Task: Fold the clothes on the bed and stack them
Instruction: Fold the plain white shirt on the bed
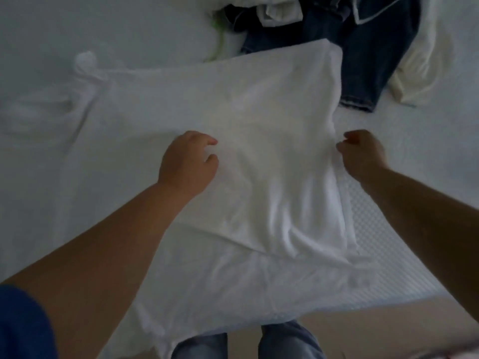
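A white garment (pixel 259 130) lies spread over the white bed (pixel 51 47), its near part creased and hanging over the bed's front edge. My left hand (pixel 188 164) rests on the cloth left of its middle, fingers curled as if pinching the fabric. Over at the garment's right edge, my right hand (pixel 363 154) pinches the cloth with curled fingers. A pile of unfolded clothes lies at the back: dark blue jeans (pixel 368 55), a white piece (pixel 280 9) on top and a cream garment (pixel 420 73) to the right.
A green strap (pixel 219 40) lies left of the pile. A quilted mattress corner (pixel 383 255) shows at the near right. My legs in jeans (pixel 285 343) stand on a beige floor (pixel 388 332) below the bed edge.
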`<state>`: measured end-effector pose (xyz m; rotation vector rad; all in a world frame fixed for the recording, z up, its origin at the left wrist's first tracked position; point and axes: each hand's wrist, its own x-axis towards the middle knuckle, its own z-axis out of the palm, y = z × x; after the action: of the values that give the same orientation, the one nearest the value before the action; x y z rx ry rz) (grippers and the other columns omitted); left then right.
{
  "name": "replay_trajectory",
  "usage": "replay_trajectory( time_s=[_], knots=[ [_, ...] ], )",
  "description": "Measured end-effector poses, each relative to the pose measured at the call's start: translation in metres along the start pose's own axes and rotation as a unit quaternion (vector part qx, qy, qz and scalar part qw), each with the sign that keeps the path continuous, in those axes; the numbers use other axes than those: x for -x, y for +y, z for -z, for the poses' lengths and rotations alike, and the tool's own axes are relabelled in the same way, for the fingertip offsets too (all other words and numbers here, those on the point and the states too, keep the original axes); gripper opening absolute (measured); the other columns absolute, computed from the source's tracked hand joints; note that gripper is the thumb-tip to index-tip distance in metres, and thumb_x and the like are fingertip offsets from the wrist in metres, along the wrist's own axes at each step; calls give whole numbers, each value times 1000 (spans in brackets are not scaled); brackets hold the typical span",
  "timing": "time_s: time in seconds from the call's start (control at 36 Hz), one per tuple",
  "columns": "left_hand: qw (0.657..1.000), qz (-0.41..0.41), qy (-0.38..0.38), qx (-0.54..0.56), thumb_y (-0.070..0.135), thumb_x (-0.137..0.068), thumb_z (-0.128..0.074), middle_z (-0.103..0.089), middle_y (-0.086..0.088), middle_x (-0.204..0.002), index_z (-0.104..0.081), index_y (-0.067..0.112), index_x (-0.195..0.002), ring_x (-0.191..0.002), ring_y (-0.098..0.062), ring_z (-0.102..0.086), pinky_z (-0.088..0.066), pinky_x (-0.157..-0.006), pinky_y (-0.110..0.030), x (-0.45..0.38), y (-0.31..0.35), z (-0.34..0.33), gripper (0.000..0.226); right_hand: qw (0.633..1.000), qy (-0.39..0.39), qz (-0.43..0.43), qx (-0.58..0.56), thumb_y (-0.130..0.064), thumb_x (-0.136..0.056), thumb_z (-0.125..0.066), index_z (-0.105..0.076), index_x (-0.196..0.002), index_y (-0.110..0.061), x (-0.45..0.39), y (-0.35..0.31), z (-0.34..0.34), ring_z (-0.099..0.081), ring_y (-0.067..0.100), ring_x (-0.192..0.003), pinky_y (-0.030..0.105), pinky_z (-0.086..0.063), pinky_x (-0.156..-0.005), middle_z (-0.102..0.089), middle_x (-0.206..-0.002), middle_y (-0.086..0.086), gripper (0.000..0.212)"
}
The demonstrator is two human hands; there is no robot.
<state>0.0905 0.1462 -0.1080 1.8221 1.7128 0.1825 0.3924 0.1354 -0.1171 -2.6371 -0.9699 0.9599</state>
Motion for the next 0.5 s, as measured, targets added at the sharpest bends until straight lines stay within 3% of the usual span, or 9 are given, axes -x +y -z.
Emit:
replay_trajectory(
  time_s=[0.08, 0.25, 0.36, 0.5],
  knots=[
    [998, -33, -59, 7, 12, -79, -61, -62, -10, -113, -66, 13, -111, -107, -30, -56, -41, -89, -32, 23, 36, -30, 32, 999, -33, -41, 9, -24, -89, -54, -56, -122, -18, 31, 55, 2, -56, 28, -103, 37, -47, -87, -60, -117, 8, 34],
    [988, -82, -129, -2, 17, -83, -57, -60, -7, -113, -64, 20, -116, -104, -26, -56, -42, -86, -31, 25, 100, -75, 34, 993, -108, -54, 8, -33, -83, -65, -59, -103, -25, 65, 131, 9, -55, 15, -78, 26, -42, -66, -59, -85, -8, 22],
    [982, -118, -145, -18, 18, -83, -54, -58, -7, -118, -62, 22, -119, -109, -27, -55, -42, -88, -32, 12, 142, -99, 37, 989, -128, -47, 52, -46, -80, -64, -50, -90, -28, 81, 163, 9, -51, 9, -70, 26, -37, -58, -54, -80, -11, 25],
    [973, -73, -187, -110, 38, -86, -52, -52, -6, -125, -59, 24, -121, -114, -27, -52, -42, -91, -35, -6, 172, -129, 37, 979, -194, -53, 19, -64, -78, -56, -47, -97, -31, 97, 186, 11, -49, 2, -69, 20, -32, -50, -52, -81, -17, 39]
  ],
)
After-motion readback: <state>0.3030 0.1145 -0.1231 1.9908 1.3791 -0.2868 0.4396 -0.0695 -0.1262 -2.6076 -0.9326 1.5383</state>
